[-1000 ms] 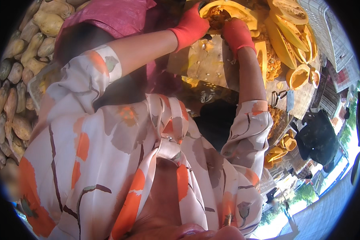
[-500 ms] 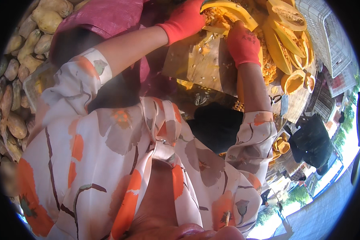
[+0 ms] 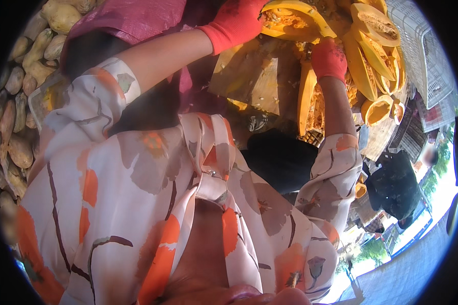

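Note:
Both my hands wear red gloves. My left hand (image 3: 239,23) is closed on the left end of a halved, long orange squash (image 3: 318,26), its hollow facing up with stringy pulp inside. My right hand (image 3: 330,60) is curled into a fist just below the squash's right end; what its fingers hold, if anything, is hidden. Below the squash lies a wooden board (image 3: 249,84) with scattered seeds. Beside my right wrist stands another cut squash piece (image 3: 306,96), with loose pulp and seeds next to it.
Several cut squash halves (image 3: 364,66) are heaped on the right, by a white plastic crate (image 3: 435,76). Whole squashes (image 3: 20,150) pile up at the left. A pink sack (image 3: 130,20) lies near my left arm. A person in dark clothes (image 3: 394,180) is farther right.
My right hand has moved right and down, out of the squash's hollow. Fewer seeds show in the hollow now. My left hand keeps hold of the squash.

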The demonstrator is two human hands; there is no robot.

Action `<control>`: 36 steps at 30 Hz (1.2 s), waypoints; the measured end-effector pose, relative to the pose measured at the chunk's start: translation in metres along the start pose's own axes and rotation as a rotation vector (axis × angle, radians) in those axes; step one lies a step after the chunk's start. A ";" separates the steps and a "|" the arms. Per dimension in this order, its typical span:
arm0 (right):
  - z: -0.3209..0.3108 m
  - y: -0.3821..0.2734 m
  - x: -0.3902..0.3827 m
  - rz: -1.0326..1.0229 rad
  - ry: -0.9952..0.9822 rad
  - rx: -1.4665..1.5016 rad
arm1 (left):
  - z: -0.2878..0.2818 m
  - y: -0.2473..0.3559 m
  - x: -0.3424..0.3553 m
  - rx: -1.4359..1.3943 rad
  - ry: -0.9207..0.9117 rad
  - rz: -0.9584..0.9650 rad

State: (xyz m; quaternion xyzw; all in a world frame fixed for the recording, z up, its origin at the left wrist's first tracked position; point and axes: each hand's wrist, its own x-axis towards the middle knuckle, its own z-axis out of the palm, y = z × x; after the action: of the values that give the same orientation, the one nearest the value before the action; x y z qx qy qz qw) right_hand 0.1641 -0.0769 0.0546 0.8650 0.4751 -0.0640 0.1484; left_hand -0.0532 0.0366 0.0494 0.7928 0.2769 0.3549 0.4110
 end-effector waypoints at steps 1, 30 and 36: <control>-0.006 0.004 -0.002 -0.021 -0.010 0.019 | -0.002 -0.003 0.001 -0.019 0.008 0.004; 0.007 -0.062 -0.031 0.097 -0.377 0.614 | 0.041 -0.009 -0.036 -0.022 0.085 -0.210; 0.014 -0.068 -0.017 0.028 -0.595 1.087 | 0.047 -0.031 -0.013 -0.264 0.013 -0.207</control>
State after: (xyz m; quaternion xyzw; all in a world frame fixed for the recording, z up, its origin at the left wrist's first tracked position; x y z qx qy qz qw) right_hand 0.0982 -0.0602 0.0320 0.7681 0.3016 -0.5332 -0.1866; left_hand -0.0287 0.0214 -0.0002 0.6969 0.3107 0.3488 0.5442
